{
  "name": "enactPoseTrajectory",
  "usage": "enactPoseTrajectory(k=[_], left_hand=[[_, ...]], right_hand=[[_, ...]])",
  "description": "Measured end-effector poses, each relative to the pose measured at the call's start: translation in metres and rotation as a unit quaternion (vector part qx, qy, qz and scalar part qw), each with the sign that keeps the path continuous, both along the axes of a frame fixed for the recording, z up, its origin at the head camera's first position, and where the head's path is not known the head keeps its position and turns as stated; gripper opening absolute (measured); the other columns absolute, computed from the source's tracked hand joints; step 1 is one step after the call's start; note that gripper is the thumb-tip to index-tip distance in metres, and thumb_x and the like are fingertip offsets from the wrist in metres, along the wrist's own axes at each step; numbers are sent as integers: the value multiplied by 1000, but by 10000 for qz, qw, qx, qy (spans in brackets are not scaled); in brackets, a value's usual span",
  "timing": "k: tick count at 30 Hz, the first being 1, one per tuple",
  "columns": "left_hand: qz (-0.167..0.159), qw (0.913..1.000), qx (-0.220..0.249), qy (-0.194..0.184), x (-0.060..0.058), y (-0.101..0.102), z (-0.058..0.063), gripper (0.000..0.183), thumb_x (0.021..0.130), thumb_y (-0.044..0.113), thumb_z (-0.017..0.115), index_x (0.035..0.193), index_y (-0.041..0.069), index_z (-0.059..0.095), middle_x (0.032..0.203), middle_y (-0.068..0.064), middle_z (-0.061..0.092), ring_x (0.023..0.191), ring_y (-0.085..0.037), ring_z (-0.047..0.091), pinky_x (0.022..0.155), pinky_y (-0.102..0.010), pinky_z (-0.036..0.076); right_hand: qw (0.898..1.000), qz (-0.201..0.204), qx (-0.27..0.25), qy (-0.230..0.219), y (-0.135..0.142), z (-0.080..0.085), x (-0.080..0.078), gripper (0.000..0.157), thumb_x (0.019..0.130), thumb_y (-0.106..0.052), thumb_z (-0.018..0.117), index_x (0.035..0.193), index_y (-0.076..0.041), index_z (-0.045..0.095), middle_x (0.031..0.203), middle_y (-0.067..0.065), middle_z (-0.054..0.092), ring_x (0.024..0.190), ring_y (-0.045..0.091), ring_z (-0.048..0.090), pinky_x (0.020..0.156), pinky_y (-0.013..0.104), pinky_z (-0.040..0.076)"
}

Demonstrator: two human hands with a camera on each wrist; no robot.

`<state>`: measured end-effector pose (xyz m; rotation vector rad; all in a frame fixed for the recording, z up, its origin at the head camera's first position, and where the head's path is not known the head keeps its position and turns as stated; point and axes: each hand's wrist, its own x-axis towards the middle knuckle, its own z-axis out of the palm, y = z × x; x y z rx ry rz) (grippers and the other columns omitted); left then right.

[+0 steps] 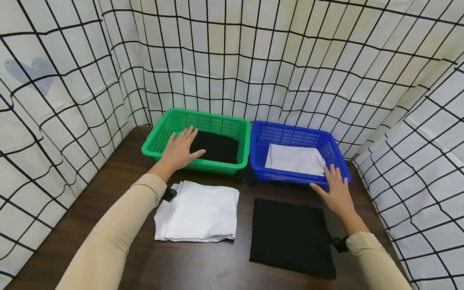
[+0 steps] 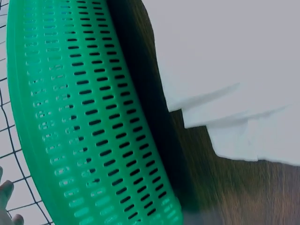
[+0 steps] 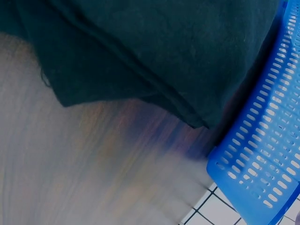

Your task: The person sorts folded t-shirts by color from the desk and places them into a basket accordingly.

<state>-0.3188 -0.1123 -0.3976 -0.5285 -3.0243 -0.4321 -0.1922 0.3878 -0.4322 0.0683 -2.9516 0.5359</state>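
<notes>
In head view alone | black cloth (image 1: 219,147) inside green basket (image 1: 214,121)

Left basket (image 1: 214,166) is green, right basket (image 1: 286,176) blue; near-left cloth (image 1: 203,211) white, near-right cloth (image 1: 291,237) black; curtain (image 1: 233,62) white, black grid.

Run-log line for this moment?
left hand: empty, at green basket | right hand: empty, at blue basket | folded on table: white cloth, black cloth

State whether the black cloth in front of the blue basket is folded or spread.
Folded. The black cloth lies in a squared shape on the table, and the right wrist view shows its layered edges.
</notes>
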Motion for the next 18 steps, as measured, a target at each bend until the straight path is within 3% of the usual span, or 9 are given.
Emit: enactPoseTrajectory(k=[18], left_hand=[[-184,9998,79,-20,5,27,-1,89,97,58,51,161,12,10,169,-11,9,155,-32,12,126,-57,2]], right_hand=[[9999,46,-85,-68,-5,-3,1,91,97,-60,49,159,-3,15,164,29,3,152,47,-2,119,69,-3]])
